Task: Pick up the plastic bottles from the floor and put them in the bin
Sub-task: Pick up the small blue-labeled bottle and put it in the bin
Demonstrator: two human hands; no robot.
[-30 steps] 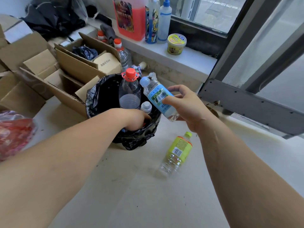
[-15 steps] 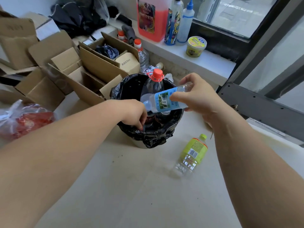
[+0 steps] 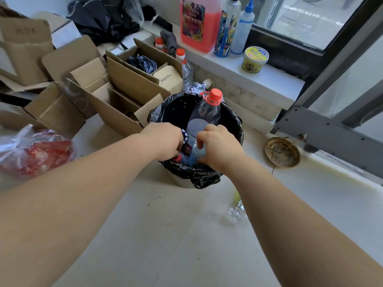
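The bin (image 3: 235,125), lined with a black bag, stands on the pale floor. A large clear bottle with a red cap (image 3: 207,112) stands upright in it. My right hand (image 3: 219,146) is shut on a small bluish bottle (image 3: 195,152), pushed down inside the bin's near rim. My left hand (image 3: 163,139) reaches into the bin's left side, curled against a dark-labelled bottle (image 3: 187,149); its fingertips are hidden. A yellow-green bottle (image 3: 235,212) lies on the floor, mostly hidden behind my right forearm.
Open cardboard boxes (image 3: 116,96) crowd the left of the bin. A red plastic bag (image 3: 39,154) lies at far left. A brass dish (image 3: 282,152) sits right of the bin by the grey door frame (image 3: 331,133). The sill holds a red jug (image 3: 199,21) and a yellow tub (image 3: 255,59).
My right hand has carried the bluish bottle from above the rim down into the bin. My left hand has gone deeper inside. The camera has shifted, so the floor bottle is now behind my forearm.
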